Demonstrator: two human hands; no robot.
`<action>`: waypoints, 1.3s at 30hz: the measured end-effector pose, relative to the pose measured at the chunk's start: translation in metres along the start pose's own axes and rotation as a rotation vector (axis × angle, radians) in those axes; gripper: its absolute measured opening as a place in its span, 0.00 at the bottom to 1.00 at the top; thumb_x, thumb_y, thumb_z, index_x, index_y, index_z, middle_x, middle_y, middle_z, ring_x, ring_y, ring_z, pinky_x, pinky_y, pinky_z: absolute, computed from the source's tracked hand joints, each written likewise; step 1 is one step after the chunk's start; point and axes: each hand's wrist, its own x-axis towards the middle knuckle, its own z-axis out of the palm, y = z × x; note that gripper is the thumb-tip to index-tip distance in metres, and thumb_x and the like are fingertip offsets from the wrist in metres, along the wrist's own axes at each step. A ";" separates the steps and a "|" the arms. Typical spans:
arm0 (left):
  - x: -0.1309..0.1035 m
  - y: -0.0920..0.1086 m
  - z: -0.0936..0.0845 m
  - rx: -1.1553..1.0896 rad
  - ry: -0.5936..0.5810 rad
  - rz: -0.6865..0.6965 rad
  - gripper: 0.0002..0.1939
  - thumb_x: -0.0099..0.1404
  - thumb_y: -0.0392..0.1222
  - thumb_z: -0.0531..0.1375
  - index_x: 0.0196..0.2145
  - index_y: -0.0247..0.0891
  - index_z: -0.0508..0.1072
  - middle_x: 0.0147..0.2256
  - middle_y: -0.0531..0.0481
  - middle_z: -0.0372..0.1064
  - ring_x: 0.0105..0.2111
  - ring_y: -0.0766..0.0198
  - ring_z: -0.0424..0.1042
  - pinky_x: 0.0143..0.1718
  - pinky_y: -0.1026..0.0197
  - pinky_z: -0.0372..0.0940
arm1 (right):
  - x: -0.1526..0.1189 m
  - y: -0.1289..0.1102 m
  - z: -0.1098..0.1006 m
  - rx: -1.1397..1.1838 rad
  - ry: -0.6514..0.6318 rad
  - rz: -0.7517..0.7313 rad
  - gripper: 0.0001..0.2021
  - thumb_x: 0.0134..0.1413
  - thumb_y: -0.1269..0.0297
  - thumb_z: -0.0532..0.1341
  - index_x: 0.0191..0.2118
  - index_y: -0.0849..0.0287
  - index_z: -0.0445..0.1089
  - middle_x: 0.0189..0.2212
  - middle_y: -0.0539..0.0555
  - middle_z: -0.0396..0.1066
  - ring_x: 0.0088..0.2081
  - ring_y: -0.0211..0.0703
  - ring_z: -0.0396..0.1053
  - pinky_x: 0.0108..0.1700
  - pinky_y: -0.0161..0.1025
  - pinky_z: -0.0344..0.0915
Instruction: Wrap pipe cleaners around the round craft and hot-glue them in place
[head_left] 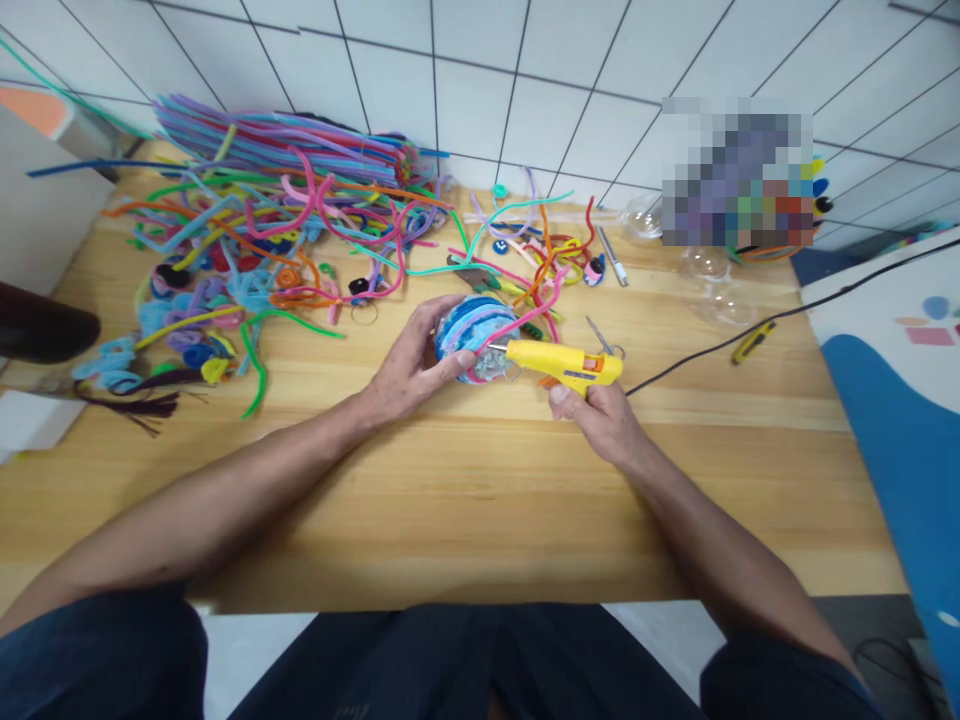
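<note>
Showing blue and lilac bands (466, 316), the ball (472, 332) is gripped by left fingers (453, 367), right fingers (562, 398) clasping a glue gun (556, 361).

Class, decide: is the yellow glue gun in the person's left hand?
No, the right hand grips the glue gun; the left hand holds the striped ball.

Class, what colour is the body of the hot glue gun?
The hot glue gun has a yellow body, best seen in the head view.
</note>
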 end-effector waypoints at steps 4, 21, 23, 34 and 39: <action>0.001 0.000 0.001 -0.012 0.010 0.002 0.39 0.75 0.64 0.71 0.73 0.47 0.68 0.70 0.36 0.71 0.71 0.41 0.73 0.76 0.36 0.68 | 0.001 0.002 -0.003 0.033 0.007 0.007 0.35 0.66 0.22 0.63 0.32 0.55 0.77 0.23 0.49 0.70 0.27 0.41 0.65 0.32 0.41 0.64; 0.001 0.002 0.000 -0.013 -0.001 -0.009 0.38 0.75 0.63 0.71 0.73 0.47 0.67 0.71 0.36 0.71 0.71 0.41 0.73 0.76 0.36 0.68 | 0.002 0.000 -0.001 0.098 -0.041 0.039 0.38 0.62 0.18 0.64 0.26 0.54 0.71 0.23 0.50 0.70 0.26 0.41 0.65 0.32 0.41 0.62; 0.001 0.002 0.000 -0.014 -0.003 -0.011 0.38 0.75 0.63 0.71 0.74 0.47 0.67 0.71 0.36 0.70 0.71 0.42 0.73 0.76 0.36 0.68 | 0.002 0.003 -0.003 0.097 -0.016 0.041 0.38 0.63 0.19 0.64 0.26 0.54 0.71 0.23 0.50 0.70 0.27 0.41 0.65 0.32 0.42 0.63; -0.001 -0.001 -0.001 -0.026 0.010 -0.047 0.39 0.74 0.64 0.71 0.74 0.48 0.66 0.71 0.36 0.70 0.71 0.40 0.73 0.76 0.34 0.68 | 0.007 0.010 -0.014 0.128 -0.003 0.040 0.37 0.63 0.21 0.66 0.25 0.53 0.73 0.22 0.51 0.71 0.27 0.43 0.67 0.34 0.43 0.65; -0.001 -0.001 0.000 -0.054 0.019 -0.044 0.40 0.73 0.65 0.72 0.73 0.48 0.67 0.71 0.36 0.71 0.70 0.40 0.74 0.75 0.34 0.69 | 0.008 0.014 -0.017 0.145 -0.015 0.044 0.36 0.62 0.21 0.67 0.25 0.53 0.72 0.22 0.50 0.70 0.28 0.43 0.67 0.33 0.42 0.65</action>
